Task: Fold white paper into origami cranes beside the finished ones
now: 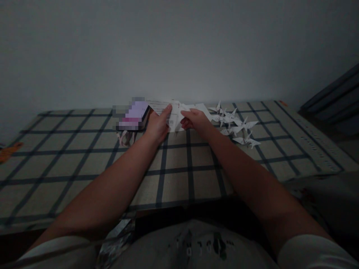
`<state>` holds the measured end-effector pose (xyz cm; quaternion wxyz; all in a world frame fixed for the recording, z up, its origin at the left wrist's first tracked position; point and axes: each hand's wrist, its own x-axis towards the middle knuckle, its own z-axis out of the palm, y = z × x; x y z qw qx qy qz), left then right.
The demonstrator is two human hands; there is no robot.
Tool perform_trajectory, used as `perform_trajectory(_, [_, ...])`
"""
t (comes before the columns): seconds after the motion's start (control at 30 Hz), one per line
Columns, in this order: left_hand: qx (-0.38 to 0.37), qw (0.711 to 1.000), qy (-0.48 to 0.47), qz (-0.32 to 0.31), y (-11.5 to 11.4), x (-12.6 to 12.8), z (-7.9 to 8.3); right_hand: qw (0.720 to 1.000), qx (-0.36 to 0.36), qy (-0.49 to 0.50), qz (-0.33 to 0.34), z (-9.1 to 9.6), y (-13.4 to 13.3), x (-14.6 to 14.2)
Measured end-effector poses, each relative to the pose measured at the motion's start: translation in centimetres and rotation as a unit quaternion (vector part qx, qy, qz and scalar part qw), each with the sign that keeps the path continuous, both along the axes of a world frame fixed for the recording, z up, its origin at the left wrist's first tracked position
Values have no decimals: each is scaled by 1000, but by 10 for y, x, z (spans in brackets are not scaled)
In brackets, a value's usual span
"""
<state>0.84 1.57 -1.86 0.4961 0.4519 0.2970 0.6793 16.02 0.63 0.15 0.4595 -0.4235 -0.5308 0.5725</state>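
Observation:
A printed sheet of white paper [174, 116] is held up between my two hands over the checked tablecloth. My left hand [157, 125] grips its left side, thumb lying on top. My right hand [195, 120] pinches the right part of the paper, with its fingers curled. Just right of my right hand lie several folded white paper cranes [231, 118] in a loose cluster. Behind the right hand is more white paper [203, 109]; whether it is a separate sheet, I cannot tell.
A purple, partly blurred box-like object [135, 115] stands left of my left hand, with a small pinkish item [126, 138] before it. The checked tablecloth [179, 160] covers the table up to the grey wall [179, 48]. An orange patch [10, 152] shows at the far left.

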Motion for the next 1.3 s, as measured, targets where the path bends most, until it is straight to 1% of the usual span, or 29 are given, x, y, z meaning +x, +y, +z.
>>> perform_trajectory(0.07, [-4, 1000, 14, -11, 1, -1, -1, 1000, 10, 11, -13, -4, 2, 1])
perform_trajectory(0.13, [-14, 999, 43, -19, 2, -2, -4, 998, 48, 30, -22, -8, 5, 3])
perform_trajectory(0.27, [-18, 995, 97, -4, 5, -6, -10, 997, 65, 42, -23, -14, 11, 5])
perform_trajectory(0.37, [-3, 995, 101, -4, 7, -7, -12, 996, 72, 30, -30, -17, 15, 6])
perform_trajectory(0.47, [-3, 995, 101, 6, 8, -7, -11, 996, 80, 10, -40, -22, 18, 6])
perform_trajectory(0.6, [11, 995, 95, 14, 7, -6, -11, 997, 67, 14, -43, -27, 22, 7])
perform_trajectory(0.77, [35, 995, 92, 20, 6, -5, -10, 996, 70, 6, -56, -26, 21, 6])
perform_trajectory(0.93, [29, 997, 64, 34, 7, -3, -8, 995, 72, 9, -66, -25, 20, 7])
perform_trajectory(1.03, [31, 997, 57, 39, 6, -2, -8, 995, 74, 6, -67, -20, 16, 6])
perform_trajectory(1.13, [20, 997, 62, 44, 4, -3, -7, 997, 67, -24, -40, -14, 8, 4])
perform_trajectory(1.23, [8, 996, 69, 47, 3, -4, -6, 995, 80, -56, -9, -11, 3, 2])
perform_trajectory(1.3, [7, 997, 68, 43, 3, -4, -6, 996, 71, -49, -17, -12, 4, 3])
